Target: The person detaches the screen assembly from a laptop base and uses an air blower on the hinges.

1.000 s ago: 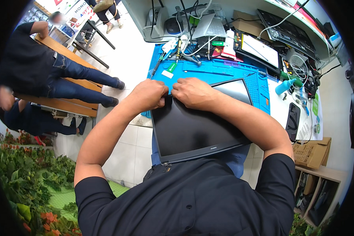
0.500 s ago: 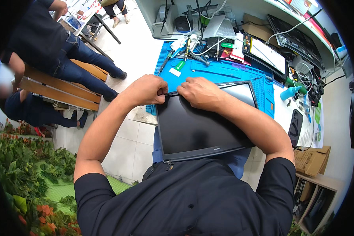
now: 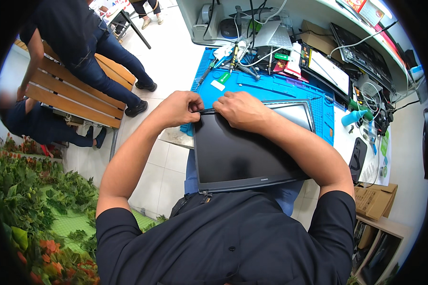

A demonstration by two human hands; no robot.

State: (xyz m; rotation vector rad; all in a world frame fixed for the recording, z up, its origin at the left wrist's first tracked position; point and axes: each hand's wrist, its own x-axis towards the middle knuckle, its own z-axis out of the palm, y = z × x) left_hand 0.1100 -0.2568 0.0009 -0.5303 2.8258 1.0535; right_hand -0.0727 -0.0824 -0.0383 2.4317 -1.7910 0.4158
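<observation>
A laptop screen with a thin black frame lies tilted across my lap, its far side against the bench edge. At its far left corner is my left hand, fingers curled and thumb at the corner, with a small gap between thumb and forefinger. My right hand grips the far edge just right of it, knuckles up, its fingertips hidden. Along the far right side, the black frame stands a little away from a silvery strip of the panel.
A blue repair mat covers the bench, with tools and cables at its back. To the right are a light-blue bottle, a dark phone and an opened device. Two people are by a wooden bench on the left; greenery lies below.
My left thumb and forefinger have parted slightly at the corner. My right hand keeps its grip. The view has shifted a little, and the standing person's arm now hangs lower.
</observation>
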